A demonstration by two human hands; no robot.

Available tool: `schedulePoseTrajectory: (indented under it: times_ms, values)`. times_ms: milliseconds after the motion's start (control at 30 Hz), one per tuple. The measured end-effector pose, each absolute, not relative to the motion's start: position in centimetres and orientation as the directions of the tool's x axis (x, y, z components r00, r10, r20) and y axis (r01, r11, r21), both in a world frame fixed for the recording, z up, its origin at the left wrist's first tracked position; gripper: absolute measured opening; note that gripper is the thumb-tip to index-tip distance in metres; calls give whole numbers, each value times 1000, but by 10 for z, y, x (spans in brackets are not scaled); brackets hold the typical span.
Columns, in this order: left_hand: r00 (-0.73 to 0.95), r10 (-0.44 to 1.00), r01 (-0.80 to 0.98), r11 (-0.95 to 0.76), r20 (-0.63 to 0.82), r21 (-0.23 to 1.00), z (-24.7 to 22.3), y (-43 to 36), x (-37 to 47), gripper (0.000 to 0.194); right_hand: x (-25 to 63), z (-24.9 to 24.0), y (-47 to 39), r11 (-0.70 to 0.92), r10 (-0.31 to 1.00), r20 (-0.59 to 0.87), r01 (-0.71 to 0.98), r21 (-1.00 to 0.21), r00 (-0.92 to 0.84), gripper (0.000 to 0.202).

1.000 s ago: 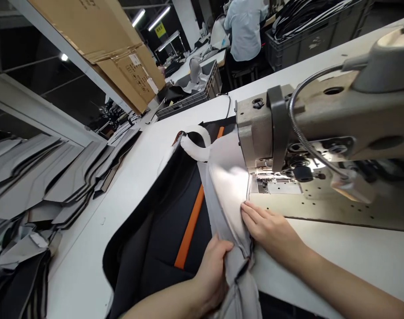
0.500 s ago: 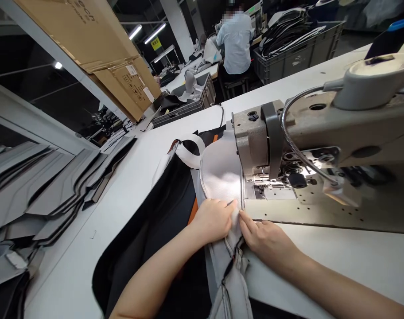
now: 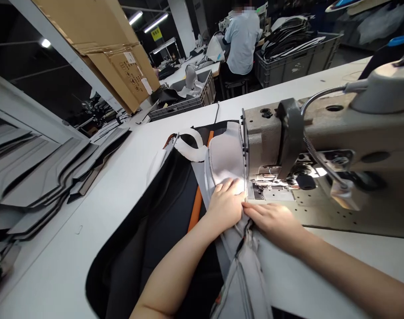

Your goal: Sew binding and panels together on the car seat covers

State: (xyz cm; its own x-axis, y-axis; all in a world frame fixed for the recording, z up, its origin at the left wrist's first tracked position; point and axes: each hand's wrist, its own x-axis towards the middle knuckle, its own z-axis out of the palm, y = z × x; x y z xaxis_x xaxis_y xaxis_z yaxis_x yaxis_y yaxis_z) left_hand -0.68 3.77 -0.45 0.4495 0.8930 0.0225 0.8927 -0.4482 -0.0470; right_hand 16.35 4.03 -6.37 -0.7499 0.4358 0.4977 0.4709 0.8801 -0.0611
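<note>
Light grey fabric (image 3: 226, 155) with a seamed edge runs beside the head of a sewing machine (image 3: 263, 137). My left hand (image 3: 226, 204) lies on this fabric with its fingers spread a little, just left of the lit needle area. Close by on the right, my right hand (image 3: 271, 221) pinches the seamed edge between thumb and fingers, its fingertips near my left hand. Black fabric (image 3: 168, 212) with an orange strip (image 3: 196, 208) spreads under and left of my left forearm. A white curved band (image 3: 190, 150) lies at its top.
Stacked grey panels (image 3: 39, 173) lie on the left of the white table (image 3: 115, 177). Behind it are a cardboard box (image 3: 122, 75), a grey crate (image 3: 207, 91), another crate of fabric (image 3: 298, 64) and a person (image 3: 243, 42) in a light blue shirt.
My left hand has moved slightly up the fabric, and its fingers have spread. My right hand has shifted a little up and right along the edge. The camera view has shifted slightly.
</note>
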Motion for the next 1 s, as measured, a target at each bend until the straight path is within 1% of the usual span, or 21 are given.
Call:
schedulePoseTrajectory:
  times_ms: [100,200,300,433,633,800,1000]
  values:
    - [429,903,903,-429,24,9,-8,47,11,28,182,-61,51,866,465,489,495,-76,-738,28]
    - [431,901,900,-433,36,47,-9,43,25,26,197,-63,47,855,471,536,511,-84,-701,29]
    - [415,907,906,-420,70,59,-11,36,32,25,205,-65,43,862,454,559,502,-77,-694,29]
    - [386,917,917,-393,98,66,-14,35,34,23,209,-64,48,882,419,529,470,-42,-738,28]
    - [358,929,929,-364,95,62,-17,39,37,25,210,-64,54,881,427,561,466,-82,-709,31]
    - [353,929,933,-359,112,31,-18,40,41,23,211,-65,54,881,420,570,469,-67,-706,31]
    - [286,957,958,-287,50,6,-11,35,46,21,212,-65,55,856,470,542,510,-87,-697,34]
